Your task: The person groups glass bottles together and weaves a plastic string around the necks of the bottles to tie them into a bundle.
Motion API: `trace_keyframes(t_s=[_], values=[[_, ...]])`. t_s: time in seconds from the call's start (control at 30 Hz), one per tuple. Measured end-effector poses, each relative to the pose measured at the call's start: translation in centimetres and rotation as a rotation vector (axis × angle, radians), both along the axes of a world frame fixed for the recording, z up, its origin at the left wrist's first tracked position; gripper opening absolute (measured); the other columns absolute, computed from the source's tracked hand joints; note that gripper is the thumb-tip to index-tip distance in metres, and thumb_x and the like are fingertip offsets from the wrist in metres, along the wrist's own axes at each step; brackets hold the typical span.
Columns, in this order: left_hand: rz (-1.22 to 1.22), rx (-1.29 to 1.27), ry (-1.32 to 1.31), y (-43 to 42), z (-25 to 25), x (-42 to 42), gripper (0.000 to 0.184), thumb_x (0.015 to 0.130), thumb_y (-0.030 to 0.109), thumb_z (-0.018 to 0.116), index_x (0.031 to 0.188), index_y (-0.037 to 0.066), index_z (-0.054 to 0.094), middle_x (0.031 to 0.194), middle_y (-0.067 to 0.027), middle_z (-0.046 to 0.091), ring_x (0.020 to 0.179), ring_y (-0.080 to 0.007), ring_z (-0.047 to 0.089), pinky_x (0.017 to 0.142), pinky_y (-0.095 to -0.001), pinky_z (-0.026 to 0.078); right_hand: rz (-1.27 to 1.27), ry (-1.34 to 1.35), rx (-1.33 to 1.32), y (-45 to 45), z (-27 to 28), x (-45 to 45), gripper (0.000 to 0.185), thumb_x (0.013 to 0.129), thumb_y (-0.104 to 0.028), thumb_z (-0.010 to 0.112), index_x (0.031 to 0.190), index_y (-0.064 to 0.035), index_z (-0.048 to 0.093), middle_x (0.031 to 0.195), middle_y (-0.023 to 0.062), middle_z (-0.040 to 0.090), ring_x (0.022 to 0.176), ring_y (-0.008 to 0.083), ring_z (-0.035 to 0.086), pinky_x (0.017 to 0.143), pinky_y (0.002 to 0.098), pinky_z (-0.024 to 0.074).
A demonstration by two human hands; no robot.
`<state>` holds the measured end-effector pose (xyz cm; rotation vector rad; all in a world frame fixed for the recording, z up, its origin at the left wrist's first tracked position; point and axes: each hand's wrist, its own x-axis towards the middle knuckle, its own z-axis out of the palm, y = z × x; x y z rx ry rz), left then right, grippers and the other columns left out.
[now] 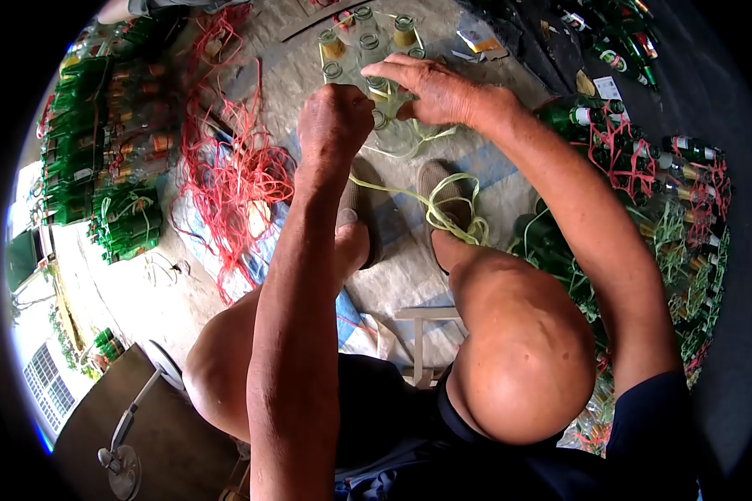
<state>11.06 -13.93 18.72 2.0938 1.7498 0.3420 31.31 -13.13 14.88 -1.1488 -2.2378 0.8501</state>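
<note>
A cluster of clear glass bottles (pixel 369 48) stands upright on the floor in front of my feet, with pale yellow-green plastic twine (pixel 443 200) around it. My left hand (pixel 334 125) is a closed fist at the near left side of the cluster. A strand of the twine runs up toward this fist, though the part inside the fingers is hidden. Over the bottles, my right hand (pixel 434 88) stretches its fingers out, thumb apart, nearest to the bottle necks. More twine trails loosely down between my shoes (pixel 443 196).
A tangled heap of red plastic twine (pixel 242 184) lies on the left. Stacked green bottles (pixel 75 134) stand beyond it. Tied bottle bundles (pixel 685 184) line the right side. Between my legs is a small wooden stool (pixel 422 334). A worn sheet (pixel 493 167) covers the floor.
</note>
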Motion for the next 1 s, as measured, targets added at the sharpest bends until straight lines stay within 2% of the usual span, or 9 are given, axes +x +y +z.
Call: trace_keyframes(t_s=[0.33, 0.43, 0.5, 0.53, 0.63, 0.67, 0.8, 0.83, 1.0], values=[[0.31, 0.109, -0.102, -3.1, -0.8, 0.6, 0.02, 0.081, 0.025, 0.078, 0.092, 0.01, 0.083, 0.08, -0.02, 0.074, 0.077, -0.0372, 0.075, 0.074, -0.0424, 0.058, 0.007, -0.002, 0.009, 0.1, -0.3, 0.0, 0.081, 0.079, 0.002, 0.079, 0.151, -0.0159, 0.049, 0.136, 0.0093, 0.059, 0.105, 0.0301, 0.068, 0.091, 0.0404, 0.0582], [0.336, 0.147, -0.153, -3.9, -0.9, 0.6, 0.02, 0.083, 0.026, 0.077, 0.094, 0.011, 0.083, 0.079, -0.021, 0.073, 0.076, -0.0365, 0.075, 0.074, -0.0424, 0.058, 0.014, -0.024, 0.046, 0.1, 0.0, 0.0, 0.081, 0.079, 0.001, 0.08, 0.151, -0.0162, 0.048, 0.137, 0.0096, 0.059, 0.108, 0.031, 0.067, 0.094, 0.0415, 0.0574], [0.367, 0.143, -0.193, -4.6, -1.2, 0.7, 0.02, 0.083, 0.026, 0.076, 0.095, 0.012, 0.083, 0.079, -0.0209, 0.073, 0.076, -0.0364, 0.075, 0.074, -0.0421, 0.058, 0.005, -0.027, 0.005, -0.1, 0.2, 0.1, 0.079, 0.078, -0.001, 0.08, 0.149, -0.0131, 0.049, 0.134, 0.013, 0.059, 0.117, 0.0343, 0.064, 0.101, 0.0416, 0.0537], [0.392, 0.164, -0.181, -5.0, -1.3, 0.9, 0.02, 0.085, 0.026, 0.074, 0.097, 0.012, 0.083, 0.078, -0.0219, 0.073, 0.073, -0.0344, 0.075, 0.072, -0.0406, 0.058, 0.001, -0.027, -0.016, -0.2, 0.5, 0.0, 0.078, 0.077, -0.002, 0.08, 0.148, -0.0115, 0.05, 0.132, 0.0147, 0.06, 0.121, 0.036, 0.062, 0.104, 0.0417, 0.0518], [0.47, 0.114, -0.276, -5.9, -1.4, 1.0, 0.02, 0.085, 0.022, 0.074, 0.096, 0.009, 0.083, 0.077, -0.0228, 0.073, 0.069, -0.026, 0.075, 0.07, -0.0376, 0.058, 0.004, -0.017, 0.03, -0.2, 0.3, 0.0, 0.078, 0.078, -0.002, 0.081, 0.149, -0.0119, 0.05, 0.133, 0.0148, 0.06, 0.121, 0.0356, 0.062, 0.104, 0.0421, 0.052], [0.513, 0.09, -0.397, -6.2, -1.6, 1.1, 0.02, 0.086, 0.018, 0.076, 0.098, 0.003, 0.082, 0.075, -0.0166, 0.075, 0.067, -0.0159, 0.069, 0.067, -0.0321, 0.055, -0.003, -0.015, 0.003, -0.2, 0.3, 0.0, 0.078, 0.077, -0.003, 0.081, 0.149, -0.012, 0.05, 0.133, 0.0149, 0.06, 0.121, 0.0358, 0.062, 0.104, 0.0422, 0.0521], [0.666, -0.073, -0.771, -6.0, -2.3, 1.1, 0.023, 0.086, 0.013, 0.08, 0.1, -0.005, 0.08, 0.08, -0.0026, 0.072, 0.071, -0.0108, 0.062, 0.066, -0.0253, 0.05, -0.003, -0.006, -0.035, -0.2, 0.3, -0.1, 0.079, 0.079, -0.001, 0.079, 0.151, -0.0152, 0.048, 0.14, 0.0118, 0.056, 0.118, 0.0332, 0.064, 0.1, 0.0427, 0.0564], [0.673, -0.066, -0.806, -6.2, -2.3, 1.1, 0.023, 0.086, 0.013, 0.079, 0.101, -0.005, 0.08, 0.081, -0.0032, 0.073, 0.071, -0.011, 0.062, 0.067, -0.0254, 0.05, 0.002, -0.001, -0.03, 0.0, 0.2, -0.2, 0.08, 0.08, 0.0, 0.078, 0.152, -0.0167, 0.047, 0.144, 0.0102, 0.055, 0.117, 0.0317, 0.065, 0.098, 0.0428, 0.0585], [0.714, -0.05, -0.899, -7.7, -2.4, 1.8, 0.028, 0.087, 0.015, 0.078, 0.106, -0.005, 0.078, 0.085, -0.0057, 0.074, 0.074, -0.0123, 0.063, 0.071, -0.0261, 0.051, -0.006, -0.039, -0.094, -0.5, 1.0, 0.0, 0.078, 0.08, -0.001, 0.078, 0.151, -0.0156, 0.048, 0.141, 0.0127, 0.057, 0.119, 0.0337, 0.064, 0.099, 0.042, 0.056]])
